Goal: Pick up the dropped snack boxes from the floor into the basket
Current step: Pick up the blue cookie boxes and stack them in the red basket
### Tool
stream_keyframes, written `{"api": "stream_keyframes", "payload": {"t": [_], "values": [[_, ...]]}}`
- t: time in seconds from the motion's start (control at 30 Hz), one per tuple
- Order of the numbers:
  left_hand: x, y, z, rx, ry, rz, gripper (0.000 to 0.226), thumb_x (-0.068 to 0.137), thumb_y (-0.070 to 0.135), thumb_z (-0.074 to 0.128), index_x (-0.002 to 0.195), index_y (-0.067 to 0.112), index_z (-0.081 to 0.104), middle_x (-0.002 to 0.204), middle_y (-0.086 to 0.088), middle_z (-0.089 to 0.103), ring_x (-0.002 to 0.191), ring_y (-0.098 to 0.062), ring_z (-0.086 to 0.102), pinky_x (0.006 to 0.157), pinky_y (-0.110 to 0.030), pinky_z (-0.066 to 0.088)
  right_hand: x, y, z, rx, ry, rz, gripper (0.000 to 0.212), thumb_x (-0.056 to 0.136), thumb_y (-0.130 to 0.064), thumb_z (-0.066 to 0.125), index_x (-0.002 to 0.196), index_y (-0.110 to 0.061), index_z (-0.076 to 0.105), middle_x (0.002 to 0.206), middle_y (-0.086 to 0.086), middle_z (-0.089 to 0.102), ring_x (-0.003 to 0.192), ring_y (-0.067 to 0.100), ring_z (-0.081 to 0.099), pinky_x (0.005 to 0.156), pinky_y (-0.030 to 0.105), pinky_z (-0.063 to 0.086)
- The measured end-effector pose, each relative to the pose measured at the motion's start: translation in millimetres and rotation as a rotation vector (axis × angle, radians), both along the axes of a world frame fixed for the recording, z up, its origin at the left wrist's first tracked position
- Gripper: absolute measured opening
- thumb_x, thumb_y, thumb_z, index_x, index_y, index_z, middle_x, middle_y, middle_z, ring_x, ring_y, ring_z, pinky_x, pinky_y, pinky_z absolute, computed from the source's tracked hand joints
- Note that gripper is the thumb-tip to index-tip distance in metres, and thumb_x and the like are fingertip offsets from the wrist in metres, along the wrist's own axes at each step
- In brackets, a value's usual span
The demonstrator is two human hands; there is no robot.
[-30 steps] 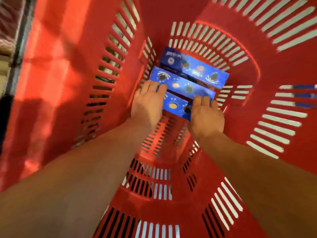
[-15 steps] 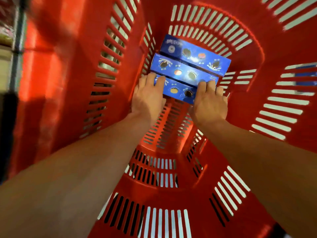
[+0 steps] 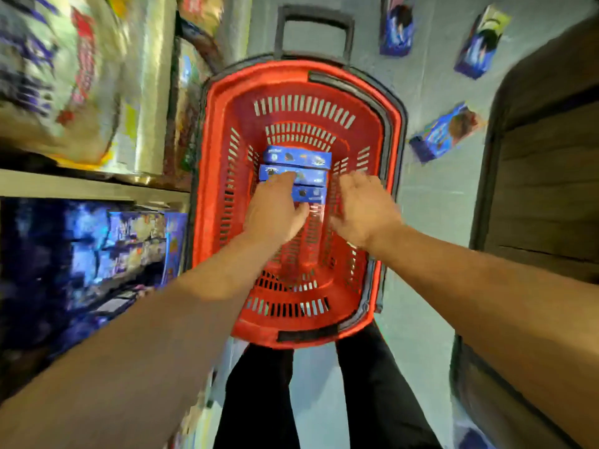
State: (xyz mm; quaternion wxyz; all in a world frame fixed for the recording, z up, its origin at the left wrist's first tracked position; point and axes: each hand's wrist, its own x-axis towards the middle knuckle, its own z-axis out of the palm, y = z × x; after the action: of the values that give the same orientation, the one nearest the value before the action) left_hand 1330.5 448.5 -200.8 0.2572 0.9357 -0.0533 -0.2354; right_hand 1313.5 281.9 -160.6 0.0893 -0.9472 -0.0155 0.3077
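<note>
A red slotted basket (image 3: 214, 163) stands on the grey floor in front of my legs. Three blue snack boxes (image 3: 298, 158) lie side by side on its bottom, at the far half. My left hand (image 3: 275, 209) hovers above the basket and covers part of the two nearer boxes; its fingers are loosely spread and hold nothing. My right hand (image 3: 364, 209) is raised over the basket's right side, fingers apart and empty. Three more blue snack boxes lie on the floor to the right: the nearest box (image 3: 445, 132), another box (image 3: 479, 43) and the farthest box (image 3: 396, 25).
The basket's black pull handle (image 3: 312, 21) sticks out at the far end. Store shelves with bagged goods (image 3: 74, 66) and blue packs (image 3: 107, 241) run along the left. A dark wooden unit (image 3: 547, 163) stands at the right.
My head and both hands have risen out of the basket. Both hands have let go of the nearest box, which now lies beside the other two.
</note>
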Motion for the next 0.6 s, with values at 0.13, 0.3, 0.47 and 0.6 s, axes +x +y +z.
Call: {"api": "stream_keyframes", "payload": {"t": [0.13,0.3,0.47,0.6], "values": [[-21.1,-11.2,109.0,-0.07,-0.037,-0.071,0.06,0.075,0.04,0.051,0.122,0.002,0.058,0.114,-0.022,0.065,0.105,-0.038,0.061,0.093,-0.043,0.048,-26.1,-25.7,109.6,0.059,-0.051,-0.232,0.063,0.082,-0.035,0.067,0.133,-0.006,0.044,0.13,0.018,0.048,0.121,0.039,0.047,0.099,0.04,0.039],[-63.2,-26.7,198.7,-0.091,-0.074,-0.115,0.059,0.08,0.027,0.069,0.131,0.0,0.053,0.127,-0.021,0.058,0.118,-0.036,0.055,0.103,-0.039,0.039,-80.7,-61.2,196.3,0.067,-0.13,-0.357,0.067,0.082,-0.039,0.068,0.134,-0.004,0.045,0.133,0.021,0.048,0.123,0.04,0.044,0.104,0.044,0.04],[-84.2,-67.7,260.4,-0.104,-0.117,-0.206,0.06,0.08,0.024,0.068,0.134,0.004,0.05,0.129,-0.017,0.057,0.119,-0.033,0.053,0.102,-0.036,0.037,-128.4,-109.9,254.9,-0.047,-0.197,-0.277,0.069,0.082,-0.039,0.069,0.138,-0.009,0.041,0.136,0.017,0.045,0.122,0.039,0.045,0.102,0.045,0.042],[-98.7,-123.0,295.5,-0.084,-0.183,-0.252,0.067,0.077,0.033,0.057,0.137,0.005,0.048,0.135,-0.016,0.054,0.125,-0.032,0.048,0.107,-0.036,0.033,-164.6,-171.0,280.0,-0.091,-0.241,-0.224,0.069,0.081,-0.039,0.067,0.138,-0.011,0.042,0.137,0.012,0.046,0.122,0.035,0.044,0.101,0.043,0.042]]}}
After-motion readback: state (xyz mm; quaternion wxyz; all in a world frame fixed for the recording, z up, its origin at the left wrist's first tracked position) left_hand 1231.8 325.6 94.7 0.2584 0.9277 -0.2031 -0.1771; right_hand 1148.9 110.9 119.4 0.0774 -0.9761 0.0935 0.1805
